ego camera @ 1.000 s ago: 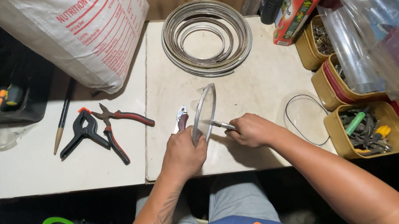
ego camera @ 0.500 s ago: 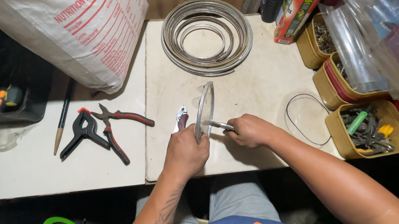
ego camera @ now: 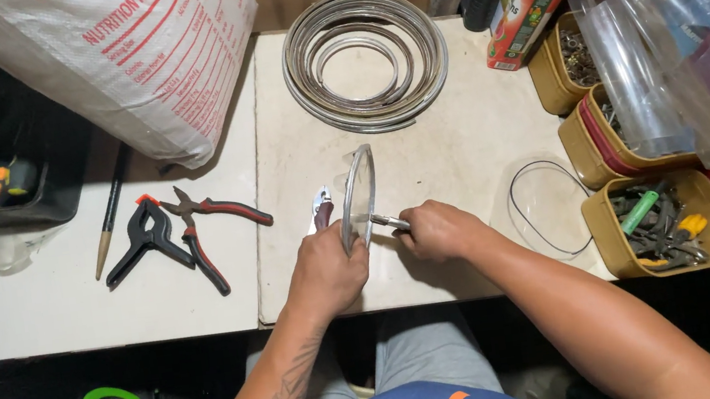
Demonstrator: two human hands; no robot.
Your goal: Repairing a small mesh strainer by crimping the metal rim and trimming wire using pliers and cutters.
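My left hand (ego camera: 325, 272) has a closed grip on a round glass lid (ego camera: 358, 195) held on edge over the counter (ego camera: 458, 149); my right hand (ego camera: 438, 230) grips a small metal tool (ego camera: 383, 220) against the lid's rim. At twelve o'clock lies a coil of metal strip (ego camera: 365, 59). At nine o'clock sit pliers (ego camera: 203, 229) and a black clamp (ego camera: 141, 241). At three o'clock a black ring (ego camera: 548, 206) and yellow tubs (ego camera: 664, 223) crowd the edge. Open room lies between lid and coil.
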